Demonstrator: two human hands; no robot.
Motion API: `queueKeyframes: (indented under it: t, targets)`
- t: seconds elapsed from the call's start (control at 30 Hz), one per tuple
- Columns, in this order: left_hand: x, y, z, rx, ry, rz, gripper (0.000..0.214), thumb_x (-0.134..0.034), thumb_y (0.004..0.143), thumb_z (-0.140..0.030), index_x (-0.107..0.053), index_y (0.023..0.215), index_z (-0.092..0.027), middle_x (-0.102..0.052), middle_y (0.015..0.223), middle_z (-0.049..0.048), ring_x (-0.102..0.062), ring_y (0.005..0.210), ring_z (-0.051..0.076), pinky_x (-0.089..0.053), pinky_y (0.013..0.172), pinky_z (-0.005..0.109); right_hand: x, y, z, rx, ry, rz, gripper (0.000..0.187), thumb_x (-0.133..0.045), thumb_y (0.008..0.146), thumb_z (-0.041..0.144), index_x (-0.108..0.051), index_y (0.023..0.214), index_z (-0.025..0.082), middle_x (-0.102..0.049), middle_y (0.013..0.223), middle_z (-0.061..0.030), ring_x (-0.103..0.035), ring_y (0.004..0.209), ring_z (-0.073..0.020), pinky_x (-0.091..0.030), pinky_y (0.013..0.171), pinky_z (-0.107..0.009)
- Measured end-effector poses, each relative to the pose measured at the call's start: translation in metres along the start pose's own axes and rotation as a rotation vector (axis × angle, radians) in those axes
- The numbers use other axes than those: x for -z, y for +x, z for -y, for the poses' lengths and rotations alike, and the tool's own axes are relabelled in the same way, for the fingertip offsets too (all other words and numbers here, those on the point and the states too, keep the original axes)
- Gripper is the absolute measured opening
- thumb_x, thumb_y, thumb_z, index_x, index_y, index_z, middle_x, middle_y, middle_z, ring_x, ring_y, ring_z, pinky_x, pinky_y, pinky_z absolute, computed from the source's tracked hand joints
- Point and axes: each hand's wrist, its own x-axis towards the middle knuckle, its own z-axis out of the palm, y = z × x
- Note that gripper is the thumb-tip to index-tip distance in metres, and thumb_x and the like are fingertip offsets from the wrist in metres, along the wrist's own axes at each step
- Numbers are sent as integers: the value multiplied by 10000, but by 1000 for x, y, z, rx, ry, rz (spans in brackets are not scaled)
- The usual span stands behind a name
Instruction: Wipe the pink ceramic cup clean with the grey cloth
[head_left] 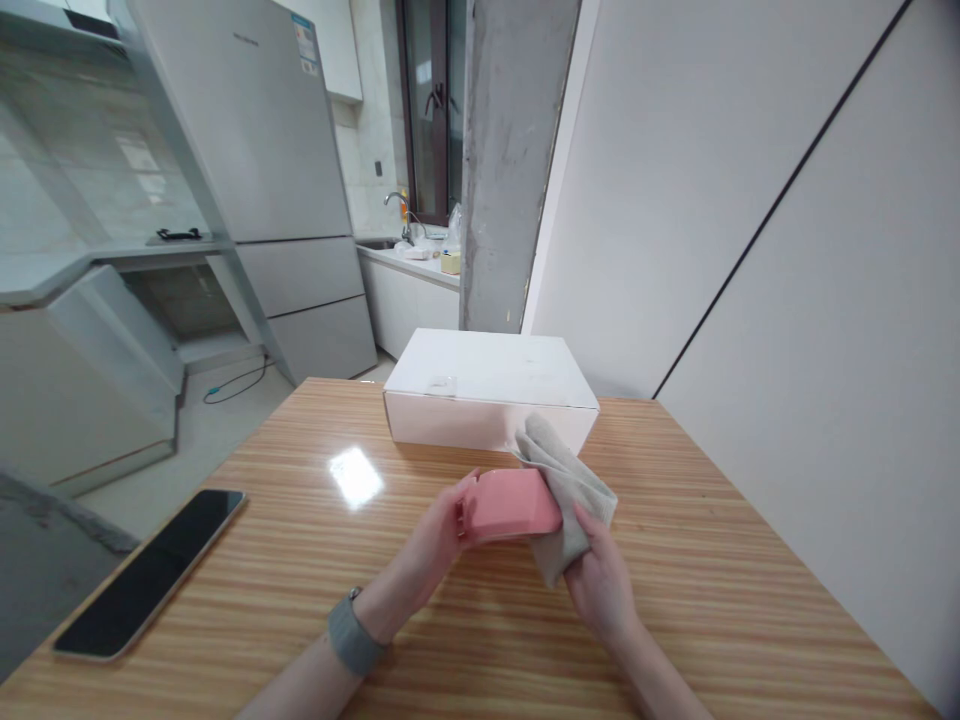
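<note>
Item 1 — pink case: a small, rounded, pink plastic case was held just above the wooden bench, near its middle and just in front of the white box. It was gripped at its left end by the left hand, the fingers closed around that end with the thumb on top. A grey band was worn on the left wrist.

Item 2 — grey cloth: a folded grey cloth was pressed against the right end of the pink case and draped over it, one corner rising up in front of the white box. It was held by the right hand, the fingers closed on the cloth from below and behind; how tightly could not be told, as the fingertips were hidden by the fabric.

Item 3 — white box: a flat, closed rectangular box was recorded on the bench beyond the hands, near the far edge.

Item 4 — dark phone: a phone was laid screen-up at the left edge of the bench, well apart from the hands.

Surroundings: a grey refrigerator was seen at the back left, a counter with a sink tap behind it, and a concrete pillar beyond the box.
</note>
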Motion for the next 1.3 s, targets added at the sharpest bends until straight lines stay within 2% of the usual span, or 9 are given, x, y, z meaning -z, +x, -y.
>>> queueKeyframes:
  t: [0.07, 0.13, 0.3, 0.43, 0.6, 0.83, 1.03, 1.17, 1.3]
  targets:
    - [-1, -1, -3, -18, 35, 81, 474, -569, 887, -440, -584, 1285, -184, -608, 1323, 98, -515, 1249, 292, -435, 971, 387, -4, 1, 8, -83, 66, -101, 293, -728, 703, 453, -781, 944, 295, -773, 1065, 13, -595, 1217, -304, -379, 1118, -452]
    - [-1, -2, -3, -66, 66, 118, 441, -592, 891, -399, -592, 1284, -200, -608, 1327, 89, -518, 1246, 284, -414, 991, 379, -9, 2, 15, -144, 116, -149, 305, -713, 703, 439, -778, 951, 275, -780, 1043, 6, -631, 1166, -310, -428, 1076, -454]
    - [-1, -5, -2, -97, 39, 98, 497, -667, 855, -387, -576, 1310, -208, -571, 1378, 99, -472, 1301, 280, -337, 1081, 389, -18, -1, 21, -244, 173, -126, 302, -661, 726, 420, -780, 923, 224, -798, 949, -33, -681, 1069, -323, -498, 990, -458]
    - [-2, -8, -4, -73, 49, 114, 549, -731, 791, -429, -612, 1268, -184, -612, 1321, 119, -510, 1261, 300, -345, 1077, 404, -17, -3, 18, -239, 156, -100, 305, -671, 708, 427, -784, 898, 217, -796, 958, -44, -675, 1080, -328, -487, 1001, -457]
    - [-6, -10, -2, 14, 114, 132, 638, -732, 731, -567, -659, 1192, -133, -689, 1168, 143, -593, 1136, 321, -421, 977, 407, -14, -3, 15, -174, 121, -29, 274, -712, 690, 425, -791, 894, 260, -793, 978, -27, -660, 1107, -326, -431, 1057, -466]
    - [-6, -12, -7, 96, 156, 102, 675, -653, 766, -633, -634, 1232, -144, -718, 1106, 117, -621, 1082, 289, -445, 917, 369, -12, -4, 11, -124, -25, 35, 325, -797, 597, 500, -799, 822, 265, -787, 1009, -27, -638, 1139, -312, -392, 1097, -417]
    - [-7, -16, -10, 120, 230, 116, 551, -580, 860, -564, -628, 1244, -172, -705, 1149, 88, -633, 1033, 243, -454, 893, 349, -1, -4, 8, -110, -133, 128, 266, -789, 653, 473, -793, 846, 291, -790, 990, -3, -652, 1130, -258, -410, 1084, -356]
    - [-7, -16, -7, 128, 203, 89, 534, -559, 870, -564, -643, 1218, -167, -715, 1121, 83, -627, 1021, 235, -454, 876, 340, -8, -5, 10, -107, -93, 72, 238, -780, 637, 450, -785, 785, 264, -799, 922, -9, -689, 1059, -275, -488, 1005, -359]
    - [-2, -16, -7, 176, 121, 111, 515, -542, 880, -531, -666, 1180, -130, -726, 1080, 108, -632, 1029, 263, -443, 910, 371, -18, -7, 15, -173, 17, -24, 236, -741, 638, 447, -777, 768, 253, -803, 882, -19, -705, 1013, -325, -521, 960, -429]
